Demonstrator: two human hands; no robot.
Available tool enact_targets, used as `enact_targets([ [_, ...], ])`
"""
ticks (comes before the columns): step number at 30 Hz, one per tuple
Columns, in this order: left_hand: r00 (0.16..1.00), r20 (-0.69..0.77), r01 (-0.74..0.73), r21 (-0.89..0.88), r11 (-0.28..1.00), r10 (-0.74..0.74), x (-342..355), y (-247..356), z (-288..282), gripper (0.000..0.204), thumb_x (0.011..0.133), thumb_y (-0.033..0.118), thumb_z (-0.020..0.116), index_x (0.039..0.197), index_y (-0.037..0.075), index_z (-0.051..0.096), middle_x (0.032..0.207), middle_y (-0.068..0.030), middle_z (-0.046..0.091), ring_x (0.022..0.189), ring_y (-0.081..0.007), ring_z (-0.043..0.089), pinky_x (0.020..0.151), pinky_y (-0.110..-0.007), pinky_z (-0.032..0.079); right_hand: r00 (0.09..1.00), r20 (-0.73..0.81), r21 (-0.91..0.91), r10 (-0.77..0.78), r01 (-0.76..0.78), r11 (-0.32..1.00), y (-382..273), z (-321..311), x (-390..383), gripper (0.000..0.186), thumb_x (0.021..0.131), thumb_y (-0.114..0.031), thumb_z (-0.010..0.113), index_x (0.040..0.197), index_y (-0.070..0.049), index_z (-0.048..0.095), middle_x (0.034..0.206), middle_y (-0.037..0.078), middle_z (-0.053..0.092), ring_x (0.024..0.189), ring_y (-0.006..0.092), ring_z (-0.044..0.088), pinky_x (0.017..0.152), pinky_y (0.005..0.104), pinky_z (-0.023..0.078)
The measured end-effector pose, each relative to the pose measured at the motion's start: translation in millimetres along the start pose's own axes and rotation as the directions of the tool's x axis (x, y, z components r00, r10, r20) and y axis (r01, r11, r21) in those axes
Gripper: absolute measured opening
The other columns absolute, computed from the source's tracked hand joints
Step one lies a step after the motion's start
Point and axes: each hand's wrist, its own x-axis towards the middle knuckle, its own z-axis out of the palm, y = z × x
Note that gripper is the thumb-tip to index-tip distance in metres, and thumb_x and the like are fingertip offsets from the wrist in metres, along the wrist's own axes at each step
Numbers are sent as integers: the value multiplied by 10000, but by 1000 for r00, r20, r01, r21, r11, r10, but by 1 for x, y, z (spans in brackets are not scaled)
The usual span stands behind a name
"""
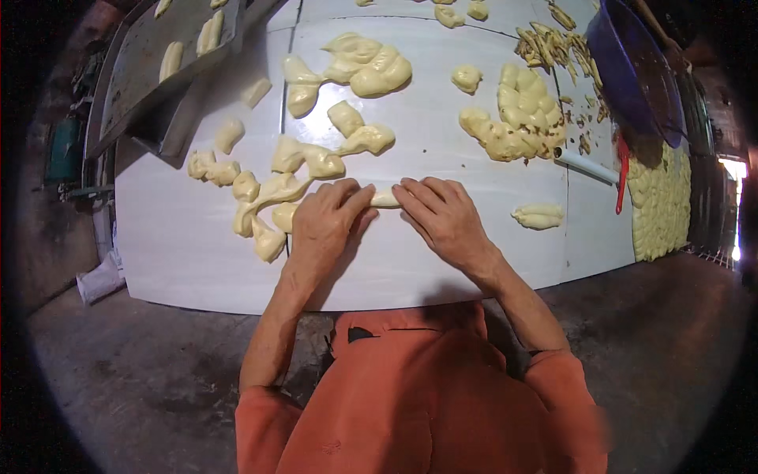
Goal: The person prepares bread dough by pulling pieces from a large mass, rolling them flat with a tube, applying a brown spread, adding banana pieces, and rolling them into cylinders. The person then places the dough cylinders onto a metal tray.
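Observation:
A short roll of pale yellow dough (385,197) lies on the white table between my hands. My left hand (328,213) curls its fingers over the left end, and my right hand (444,213) does the same over the right end. The roll's middle shows between my fingertips; its ends are hidden under them. Just left of my left hand, loose soft dough pieces (272,189) lie in a cluster. To the right of my right hand rests a shaped dough log (538,216).
Larger dough lumps (379,71) and a dimpled dough mass (525,99) lie farther back. At upper left stands a metal tray (130,95) holding dough rolls. On the right are a white tube (586,166), a red-handled tool (622,174), yellow-brown strips (553,43) and a purple basin (632,71).

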Motion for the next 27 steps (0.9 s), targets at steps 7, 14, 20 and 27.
enact_targets([
  [7, 994, 103, 54, -100, 994, -44, 12, 20, -8, 200, 846, 84, 752, 1030, 27, 697, 1025, -136, 700, 930, -362, 680, 804, -450, 548, 993, 90, 363, 78, -106, 926, 15, -18, -2, 261, 867, -79, 701, 1119, -24, 661, 989, 118, 665, 929, 328, 626, 843, 449, 491],
  [14, 977, 139, -104, -365, 925, 165, 8, 116, 64, 214, 860, 216, 771, 1025, 95, 708, 901, -60, 689, 792, -271, 671, 663, -421, 510, 922, 126, 300, 367, -388, 871, 26, -113, -122, 281, 833, -46, 711, 1113, -31, 695, 1074, 137, 712, 1005, 334, 677, 869, 434, 526],
  [20, 958, 69, -235, -365, 901, 278, 34, 191, 134, 201, 875, 239, 777, 1018, 105, 732, 923, -38, 695, 776, -242, 664, 635, -389, 494, 847, -24, 70, 531, -529, 846, 54, -153, -190, 297, 778, -12, 730, 1072, -53, 723, 1038, 115, 718, 962, 313, 695, 827, 399, 554],
  [27, 968, 92, -207, -246, 947, 235, 24, 183, 155, 300, 890, 285, 754, 1138, 120, 724, 970, -32, 675, 817, -238, 656, 658, -397, 510, 893, 59, -117, 447, -438, 891, 69, -147, -196, 342, 782, -69, 743, 1125, -56, 737, 1183, 139, 682, 1110, 322, 646, 947, 409, 493],
])
